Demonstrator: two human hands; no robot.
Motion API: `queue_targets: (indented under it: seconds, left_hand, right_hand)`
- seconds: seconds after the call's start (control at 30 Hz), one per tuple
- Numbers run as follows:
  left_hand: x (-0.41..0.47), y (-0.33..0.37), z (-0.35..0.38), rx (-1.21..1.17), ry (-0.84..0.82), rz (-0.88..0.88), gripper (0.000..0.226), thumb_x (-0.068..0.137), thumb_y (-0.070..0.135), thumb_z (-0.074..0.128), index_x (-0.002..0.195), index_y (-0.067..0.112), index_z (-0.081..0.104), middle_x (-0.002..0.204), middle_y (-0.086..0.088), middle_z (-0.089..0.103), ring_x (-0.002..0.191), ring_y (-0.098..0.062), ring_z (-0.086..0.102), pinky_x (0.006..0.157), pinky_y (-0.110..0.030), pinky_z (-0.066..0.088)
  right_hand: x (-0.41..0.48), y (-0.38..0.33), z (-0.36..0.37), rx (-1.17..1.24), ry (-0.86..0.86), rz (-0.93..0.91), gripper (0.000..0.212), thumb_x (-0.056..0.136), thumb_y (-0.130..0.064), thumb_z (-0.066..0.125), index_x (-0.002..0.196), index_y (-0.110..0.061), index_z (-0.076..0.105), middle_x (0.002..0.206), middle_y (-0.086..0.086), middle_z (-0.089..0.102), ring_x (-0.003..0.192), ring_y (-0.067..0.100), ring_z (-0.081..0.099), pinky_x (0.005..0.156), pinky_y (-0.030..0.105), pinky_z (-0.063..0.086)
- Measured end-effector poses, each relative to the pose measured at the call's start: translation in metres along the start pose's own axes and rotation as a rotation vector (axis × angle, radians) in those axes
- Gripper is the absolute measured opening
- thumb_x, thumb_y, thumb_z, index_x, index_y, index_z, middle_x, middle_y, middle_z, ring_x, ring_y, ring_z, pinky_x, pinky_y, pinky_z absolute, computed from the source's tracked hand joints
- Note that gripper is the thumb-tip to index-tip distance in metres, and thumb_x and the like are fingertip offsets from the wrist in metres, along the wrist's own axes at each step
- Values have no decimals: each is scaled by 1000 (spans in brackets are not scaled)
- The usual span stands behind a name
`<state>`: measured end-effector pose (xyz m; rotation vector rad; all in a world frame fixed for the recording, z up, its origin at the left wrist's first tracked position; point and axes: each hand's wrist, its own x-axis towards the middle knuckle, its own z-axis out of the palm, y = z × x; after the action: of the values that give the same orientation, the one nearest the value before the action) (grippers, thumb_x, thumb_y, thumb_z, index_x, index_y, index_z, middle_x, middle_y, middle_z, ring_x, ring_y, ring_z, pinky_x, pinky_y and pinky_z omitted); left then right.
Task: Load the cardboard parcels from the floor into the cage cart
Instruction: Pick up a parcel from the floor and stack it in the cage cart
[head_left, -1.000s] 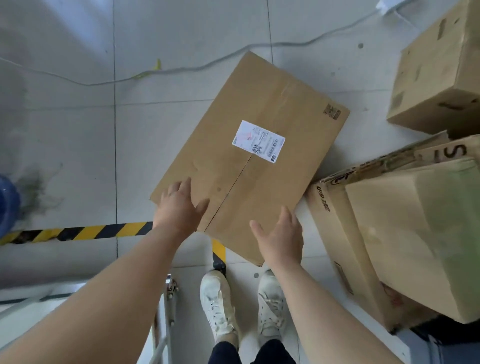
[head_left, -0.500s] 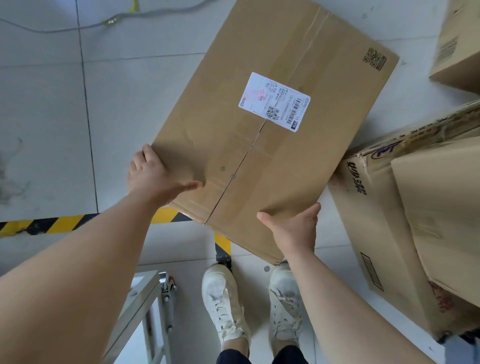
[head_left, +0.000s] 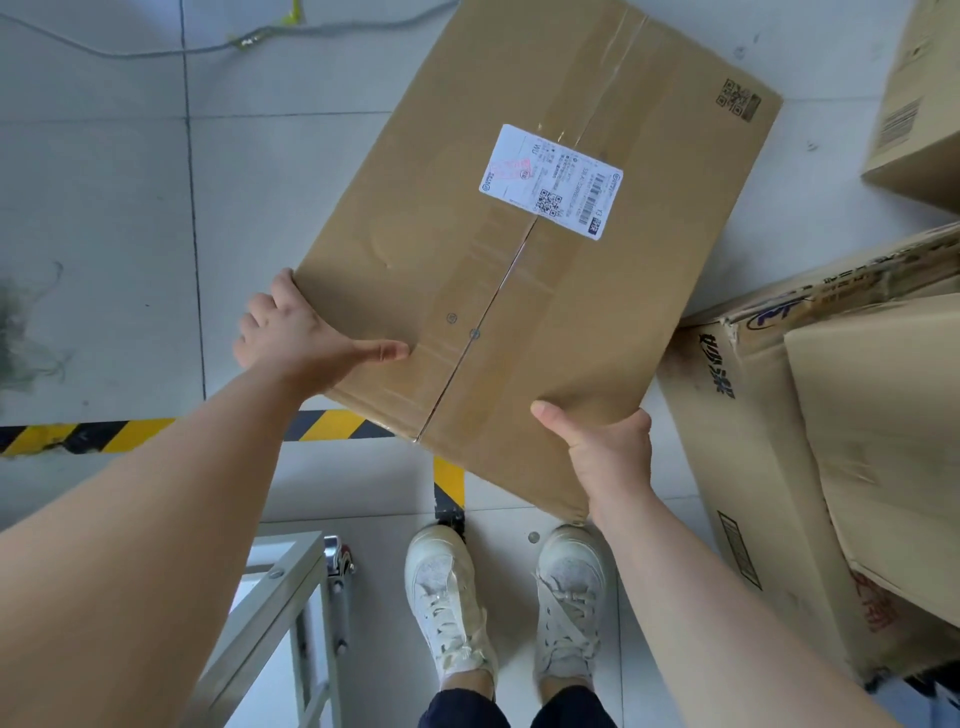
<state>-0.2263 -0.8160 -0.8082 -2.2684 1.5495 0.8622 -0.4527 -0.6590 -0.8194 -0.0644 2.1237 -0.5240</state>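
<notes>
We've got it now: a second ago both palms were only reaching, and now the left hand (head_left: 296, 338) grips the parcel (head_left: 519, 291) at its near-left corner and the right hand (head_left: 608, 452) clamps the near edge. The parcel is tipped up over the tape (head_left: 104, 434), probably off the floor, though we can't see beneath. The cart (head_left: 280, 587) waits on our side of the tape, and boxes (head_left: 769, 467) crowd in to the tape's right, so we'd swing left.

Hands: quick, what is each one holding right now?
Left hand: grips the labelled cardboard parcel by its left corner.
Right hand: grips that parcel's near edge.
</notes>
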Motion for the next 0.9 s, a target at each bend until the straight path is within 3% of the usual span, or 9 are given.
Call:
queue_targets:
  seconds: [0.23,0.37,0.5,0.9]
  left_hand:
    - [-32,19,-67,-18,27,-123,129,41,82,73,140,13,29,139,-15,39,133,-33,35,110,-45,28]
    - [-60,19,-103,-82,-1,-175,130,38,83,73,138,11,32,138,-19,39,132,-37,35,110,-47,29]
    - [-89,26,-148,-140,11,-191,134,35,83,74,139,11,32,139,-19,39,131,-38,35,110,-49,31]
    - [-203,72,-339,-215,184,-103,131,38,82,75,139,10,31,139,-19,39,131,-37,37,109,-49,32]
  right_hand:
    - [-24,-77,-28,27,38,-143,106,24,-66,84,113,-19,49,117,-2,62,106,23,63,93,45,53]
    - [-51,-117,-54,-30,-2,-191,102,23,-63,84,109,-20,49,112,-2,63,102,24,64,89,47,55]
    - [-87,-152,-79,-90,-8,-218,112,21,-66,82,117,-19,48,116,-1,62,105,27,62,88,47,55]
    - [-220,-264,-168,42,-69,-382,107,18,-67,88,113,-25,60,106,-10,68,98,20,67,86,41,56]
